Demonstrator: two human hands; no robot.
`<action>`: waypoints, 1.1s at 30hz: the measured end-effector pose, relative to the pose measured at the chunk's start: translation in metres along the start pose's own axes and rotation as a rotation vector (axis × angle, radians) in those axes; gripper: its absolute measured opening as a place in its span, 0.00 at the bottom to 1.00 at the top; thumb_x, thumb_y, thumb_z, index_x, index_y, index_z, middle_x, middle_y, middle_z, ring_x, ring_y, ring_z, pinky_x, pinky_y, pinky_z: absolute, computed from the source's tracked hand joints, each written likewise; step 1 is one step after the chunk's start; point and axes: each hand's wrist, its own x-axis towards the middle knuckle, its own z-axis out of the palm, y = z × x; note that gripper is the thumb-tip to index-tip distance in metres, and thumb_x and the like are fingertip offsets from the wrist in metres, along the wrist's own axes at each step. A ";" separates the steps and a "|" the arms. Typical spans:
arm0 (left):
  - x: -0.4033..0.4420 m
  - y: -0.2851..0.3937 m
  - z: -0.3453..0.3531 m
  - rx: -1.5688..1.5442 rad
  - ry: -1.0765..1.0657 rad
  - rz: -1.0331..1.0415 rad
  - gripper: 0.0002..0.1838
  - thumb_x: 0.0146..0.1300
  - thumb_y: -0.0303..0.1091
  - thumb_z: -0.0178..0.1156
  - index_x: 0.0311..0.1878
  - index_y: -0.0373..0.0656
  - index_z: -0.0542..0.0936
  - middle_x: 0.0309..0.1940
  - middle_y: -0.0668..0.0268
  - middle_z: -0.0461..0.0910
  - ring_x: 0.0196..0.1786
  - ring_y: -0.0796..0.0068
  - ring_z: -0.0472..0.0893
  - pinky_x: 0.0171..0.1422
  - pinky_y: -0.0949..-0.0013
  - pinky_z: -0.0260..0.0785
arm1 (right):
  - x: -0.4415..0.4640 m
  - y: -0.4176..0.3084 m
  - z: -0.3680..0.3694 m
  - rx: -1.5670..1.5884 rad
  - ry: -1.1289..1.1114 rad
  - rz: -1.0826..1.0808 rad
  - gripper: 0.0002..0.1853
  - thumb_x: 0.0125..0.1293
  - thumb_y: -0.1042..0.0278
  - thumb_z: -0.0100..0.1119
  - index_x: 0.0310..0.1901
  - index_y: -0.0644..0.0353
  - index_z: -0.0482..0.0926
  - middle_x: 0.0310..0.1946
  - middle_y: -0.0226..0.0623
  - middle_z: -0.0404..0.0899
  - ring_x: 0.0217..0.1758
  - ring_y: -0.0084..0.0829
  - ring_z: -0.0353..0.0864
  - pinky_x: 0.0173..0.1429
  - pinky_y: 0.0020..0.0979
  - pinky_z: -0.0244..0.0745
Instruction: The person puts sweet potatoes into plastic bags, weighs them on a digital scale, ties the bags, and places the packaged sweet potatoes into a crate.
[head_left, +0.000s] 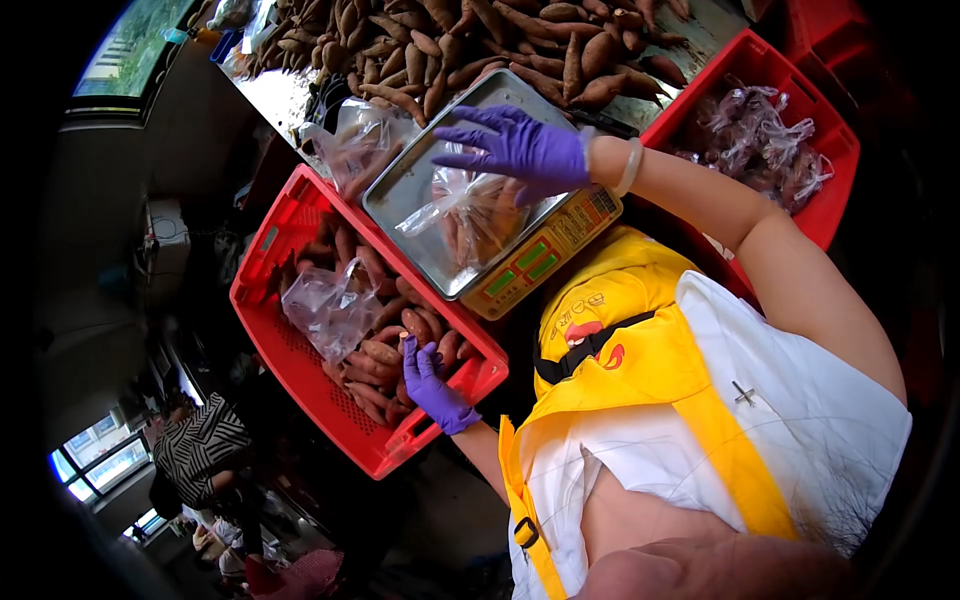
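Observation:
My right hand point(515, 150), in a purple glove, is spread over the scale's metal tray point(400, 200). Beneath it sits a knotted clear plastic bag of sweet potatoes point(465, 225); whether the palm touches the bag I cannot tell. The yellow scale point(545, 255) has a lit green display. My left hand point(435, 385), also gloved in purple, is at the near side of a red crate point(370, 250), over loose sweet potatoes point(385, 355). Its fingers are partly extended and apart, with no clear hold on anything. A crumpled clear bag point(330, 310) lies on these sweet potatoes.
A large heap of sweet potatoes point(470, 40) covers the table behind the scale. Another clear bag point(365, 140) lies left of the tray. A second red crate point(835, 150) at right contains several tied bags point(760, 140). In the left background is a person in a striped top point(200, 445).

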 end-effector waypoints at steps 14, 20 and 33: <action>0.084 -0.038 0.000 0.655 -0.391 0.751 0.18 0.68 0.30 0.52 0.58 0.32 0.76 0.53 0.60 0.78 0.49 0.70 0.79 0.51 0.71 0.73 | -0.162 0.045 0.036 1.548 0.930 0.689 0.20 0.65 0.73 0.62 0.59 0.63 0.76 0.50 0.33 0.82 0.54 0.24 0.78 0.64 0.29 0.71; 0.065 0.030 0.080 0.380 -0.414 0.059 0.17 0.69 0.32 0.52 0.57 0.36 0.77 0.46 0.61 0.80 0.42 0.72 0.78 0.46 0.72 0.69 | -0.348 0.056 -0.041 0.862 1.564 1.100 0.15 0.63 0.74 0.56 0.51 0.66 0.81 0.47 0.33 0.83 0.50 0.24 0.79 0.58 0.25 0.72; 0.068 0.077 0.188 0.175 -0.593 -0.137 0.19 0.71 0.34 0.53 0.62 0.39 0.75 0.38 0.63 0.82 0.35 0.79 0.76 0.41 0.76 0.66 | -0.534 0.177 0.169 0.020 0.361 1.549 0.11 0.65 0.63 0.54 0.42 0.58 0.82 0.40 0.43 0.84 0.44 0.47 0.83 0.53 0.42 0.77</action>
